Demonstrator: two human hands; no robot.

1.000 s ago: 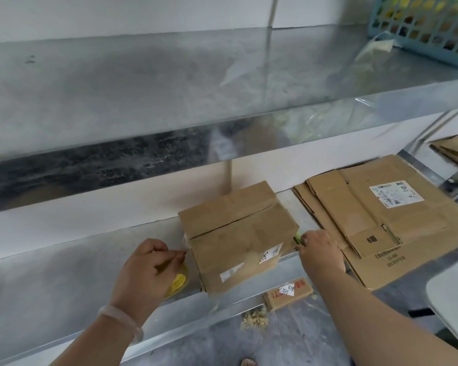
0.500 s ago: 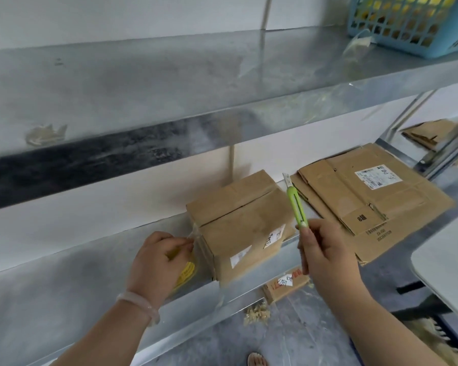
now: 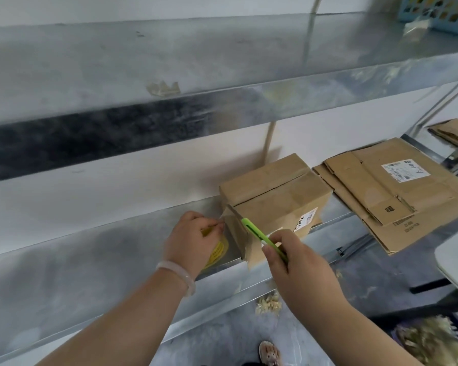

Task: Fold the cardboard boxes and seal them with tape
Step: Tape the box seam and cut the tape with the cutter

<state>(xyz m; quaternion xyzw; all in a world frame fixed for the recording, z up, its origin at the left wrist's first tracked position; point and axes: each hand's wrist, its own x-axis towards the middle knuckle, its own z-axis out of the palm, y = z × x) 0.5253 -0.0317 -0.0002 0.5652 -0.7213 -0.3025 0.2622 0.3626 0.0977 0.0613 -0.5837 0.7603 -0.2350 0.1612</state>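
Since half a second ago the green box cutter [image 3: 262, 236] has swung from pointing upright beside the box's right side to lying slantwise across its near-left corner, blade tip aimed toward 10 o'clock. Right hand [image 3: 300, 262] grips the cutter's handle, fingers curled tight around it. Left hand [image 3: 193, 240] sits at 9 o'clock of the box, fingers pinched on the tape roll [image 3: 216, 253], yellow core showing below the palm; a clear strip of tape seems to run from the roll to the box corner, though it is hard to make out.

Folded cardboard box [image 3: 273, 199] stands on the lower metal shelf [image 3: 95, 265], near its front edge, top flaps closed. Flattened cartons [image 3: 389, 191] lie at 3 o'clock of it, just apart.

Risks, as judged:
- Blade is close to the left fingertips; a slip along the taut tape could nick them.
- Cutting with slack tape would tear it ragged or let it fold onto itself.
- Pressure toward 6 o'clock could nudge the box off the shelf lip.
- Blade angled inward might score the cardboard corner.
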